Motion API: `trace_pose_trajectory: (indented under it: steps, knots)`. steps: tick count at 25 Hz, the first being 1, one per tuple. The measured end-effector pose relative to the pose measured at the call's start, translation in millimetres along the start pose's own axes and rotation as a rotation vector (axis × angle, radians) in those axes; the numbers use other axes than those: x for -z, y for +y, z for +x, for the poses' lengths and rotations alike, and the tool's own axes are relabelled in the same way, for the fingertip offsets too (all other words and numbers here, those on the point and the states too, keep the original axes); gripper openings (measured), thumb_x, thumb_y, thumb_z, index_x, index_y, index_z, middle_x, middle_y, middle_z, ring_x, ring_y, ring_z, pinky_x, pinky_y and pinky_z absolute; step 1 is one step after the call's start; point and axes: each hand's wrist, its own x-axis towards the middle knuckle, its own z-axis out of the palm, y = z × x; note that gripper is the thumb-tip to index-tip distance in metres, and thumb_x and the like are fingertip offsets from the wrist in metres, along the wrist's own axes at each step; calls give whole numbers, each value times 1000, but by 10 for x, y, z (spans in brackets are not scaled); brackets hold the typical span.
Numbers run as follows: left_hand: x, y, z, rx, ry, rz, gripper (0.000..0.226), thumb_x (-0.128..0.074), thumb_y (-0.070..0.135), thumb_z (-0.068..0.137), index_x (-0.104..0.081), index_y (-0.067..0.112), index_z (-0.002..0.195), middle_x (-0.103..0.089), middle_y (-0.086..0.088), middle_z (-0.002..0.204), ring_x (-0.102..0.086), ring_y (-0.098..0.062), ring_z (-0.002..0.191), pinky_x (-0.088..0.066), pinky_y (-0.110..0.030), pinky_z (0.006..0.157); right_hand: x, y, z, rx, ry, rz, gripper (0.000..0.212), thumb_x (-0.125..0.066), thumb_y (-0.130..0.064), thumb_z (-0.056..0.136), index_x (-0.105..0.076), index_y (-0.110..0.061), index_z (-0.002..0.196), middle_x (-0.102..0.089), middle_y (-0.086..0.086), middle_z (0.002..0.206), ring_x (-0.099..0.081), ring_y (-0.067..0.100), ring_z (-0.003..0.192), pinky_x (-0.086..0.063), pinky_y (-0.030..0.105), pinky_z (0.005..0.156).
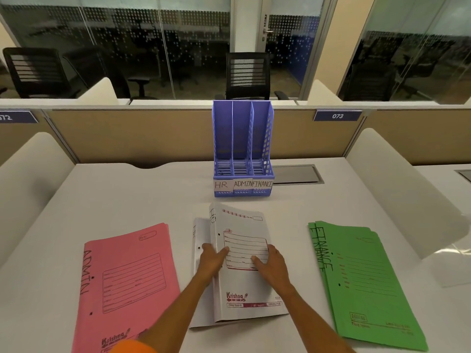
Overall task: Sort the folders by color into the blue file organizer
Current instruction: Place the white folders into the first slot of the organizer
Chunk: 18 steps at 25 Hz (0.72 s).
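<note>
The blue file organizer [243,149] stands upright at the back of the desk, its three slots labelled HR, ADMIN and FINANCE and holding nothing. A white HR folder [244,284] lies front centre, its spine edge lifted off another white folder [201,230] beneath. My left hand [212,258] grips the raised spine edge, thumb on the cover. My right hand [270,263] lies on the cover with its outer fingers over the folder's right edge. A pink ADMIN stack [127,284] lies at the left. A green FINANCE stack [367,284] lies at the right.
The white desk [127,194] is bounded by beige partition panels behind and white dividers at both sides. A grey cable hatch [297,174] sits right of the organizer. Black office chairs stand beyond the partition.
</note>
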Motion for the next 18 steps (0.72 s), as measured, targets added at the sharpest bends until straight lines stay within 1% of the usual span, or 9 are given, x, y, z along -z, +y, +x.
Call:
trace_pose_trajectory:
  steps: [2, 5, 7, 9, 10, 12, 14, 16, 18]
  knots:
    - [-17, 66, -30, -39, 3, -22, 46, -64, 28, 93, -36, 10, 125, -61, -8, 117, -66, -17, 90, -57, -24, 63, 28, 20, 0, 13, 23, 34, 69, -57, -63, 80, -42, -21, 133, -54, 0, 131, -52, 20, 120, -51, 38, 96]
    - [-46, 184, -89, -103, -15, -67, 40, -63, 26, 94, -37, 13, 121, -63, -9, 116, -71, -22, 92, -63, -35, 71, 144, -30, 6, -11, 91, 87, 70, -58, -56, 86, -40, -13, 139, -50, 7, 136, -48, 25, 124, -45, 38, 100]
    - [-76, 298, -154, -162, -19, -74, 38, -63, 28, 94, -37, 15, 119, -64, -7, 114, -72, -22, 91, -63, -34, 69, 235, -68, 53, -48, 134, 114, 74, -56, -55, 88, -37, -9, 142, -46, 12, 140, -45, 28, 128, -41, 39, 103]
    - [-107, 414, -207, -216, -9, -69, 37, -63, 30, 94, -38, 17, 117, -63, -6, 116, -71, -21, 92, -63, -32, 68, 353, -126, 124, -102, 139, 198, 77, -53, -59, 88, -36, -7, 142, -47, 12, 139, -47, 29, 127, -43, 40, 103]
    - [-118, 480, -237, -240, -4, -55, 38, -63, 31, 94, -37, 18, 117, -63, -5, 117, -71, -20, 92, -62, -30, 68, 421, -165, 161, -133, 127, 262, 74, -52, -58, 89, -38, -7, 140, -50, 10, 135, -49, 28, 123, -46, 39, 98]
    - [-136, 608, -321, -281, 17, -22, 40, -64, 31, 93, -36, 19, 119, -61, -1, 117, -70, -18, 91, -61, -27, 67, 535, -230, 255, -170, 109, 402, 57, -52, -53, 92, -48, -10, 129, -56, 3, 123, -56, 22, 110, -49, 33, 85]
    - [-144, 698, -383, -309, 42, 17, 45, -67, 30, 91, -34, 18, 120, -58, 1, 116, -68, -15, 88, -59, -27, 67, 604, -276, 363, -171, 121, 496, 40, -54, -44, 94, -58, -12, 117, -65, 5, 116, -61, 18, 100, -52, 34, 83]
    - [-141, 771, -428, -311, 30, 51, 48, -68, 28, 90, -31, 18, 118, -58, 1, 116, -68, -15, 87, -59, -26, 66, 634, -333, 456, -181, 132, 558, 31, -54, -33, 96, -60, -10, 116, -67, 7, 111, -63, 18, 96, -54, 36, 83]
    - [-123, 828, -451, -285, -20, 118, 48, -65, 27, 91, -27, 18, 118, -57, -1, 119, -68, -16, 89, -59, -24, 63, 659, -409, 518, -195, 144, 596, 26, -53, -23, 97, -58, -7, 117, -66, 7, 106, -63, 20, 94, -55, 35, 80]
